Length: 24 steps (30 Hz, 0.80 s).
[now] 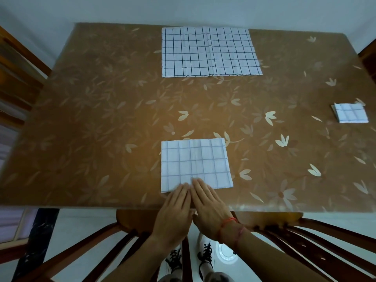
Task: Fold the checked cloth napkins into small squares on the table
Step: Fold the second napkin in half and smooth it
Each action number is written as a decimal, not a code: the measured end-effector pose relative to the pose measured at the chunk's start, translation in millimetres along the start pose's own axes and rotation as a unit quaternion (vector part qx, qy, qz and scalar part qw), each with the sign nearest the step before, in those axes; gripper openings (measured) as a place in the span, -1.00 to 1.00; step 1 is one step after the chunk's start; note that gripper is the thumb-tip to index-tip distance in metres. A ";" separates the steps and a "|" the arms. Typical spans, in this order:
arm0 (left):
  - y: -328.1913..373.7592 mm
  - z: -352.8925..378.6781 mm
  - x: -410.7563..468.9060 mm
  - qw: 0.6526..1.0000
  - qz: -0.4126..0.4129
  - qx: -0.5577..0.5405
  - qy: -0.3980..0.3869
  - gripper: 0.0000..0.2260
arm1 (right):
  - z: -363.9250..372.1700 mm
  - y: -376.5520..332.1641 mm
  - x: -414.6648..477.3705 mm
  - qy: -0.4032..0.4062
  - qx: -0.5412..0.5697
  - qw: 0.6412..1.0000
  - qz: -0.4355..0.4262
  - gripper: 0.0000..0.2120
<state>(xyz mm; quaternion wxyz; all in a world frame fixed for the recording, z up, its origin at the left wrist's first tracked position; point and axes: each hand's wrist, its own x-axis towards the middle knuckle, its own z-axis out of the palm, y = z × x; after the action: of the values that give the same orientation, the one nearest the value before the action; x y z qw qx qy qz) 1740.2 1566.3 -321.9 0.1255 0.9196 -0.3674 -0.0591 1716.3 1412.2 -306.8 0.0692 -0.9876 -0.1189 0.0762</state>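
Observation:
A half-folded white napkin with a dark check [195,163] lies flat near the table's front edge. My left hand [175,210] and my right hand [209,206] lie side by side with straight fingers, their fingertips pressing on the napkin's near edge. A larger checked napkin [209,51] lies spread flat at the far side of the table. A small folded square of the same cloth [351,112] sits at the right edge.
The brown table [91,119] has a glossy flower-patterned cover. Wooden chairs stand at the left [18,74], at the far right corner and under the near edge [130,222]. A pale wall rises behind the table.

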 end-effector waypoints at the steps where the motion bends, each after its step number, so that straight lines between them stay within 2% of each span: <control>1: -0.1 0.0 -0.7 1.000 -0.007 0.006 -0.009 -0.54 | 3.5 -2.2 0.1 -0.009 0.001 1.000 0.002 -0.39; 10: -6.1 3.2 -6.3 0.996 -0.079 0.006 -0.050 -0.47 | 9.6 -6.5 1.5 -0.055 0.008 0.998 0.019 -0.35; 17: -26.0 -2.2 -22.4 0.988 -0.133 0.036 -0.066 -0.48 | 8.5 5.2 -10.7 -0.076 -0.013 0.994 0.081 -0.24; 24: -37.2 -9.6 -32.9 0.982 -0.148 0.066 -0.101 -0.46 | 6.3 37.3 -37.0 -0.090 -0.046 0.985 0.141 -0.22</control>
<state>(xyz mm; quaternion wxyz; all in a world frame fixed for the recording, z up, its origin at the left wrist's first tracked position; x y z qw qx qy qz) 1742.9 1616.8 -322.3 0.0164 0.9593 -0.2415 -0.1455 1688.1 1368.0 -313.7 0.0009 -0.9856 0.0122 0.1687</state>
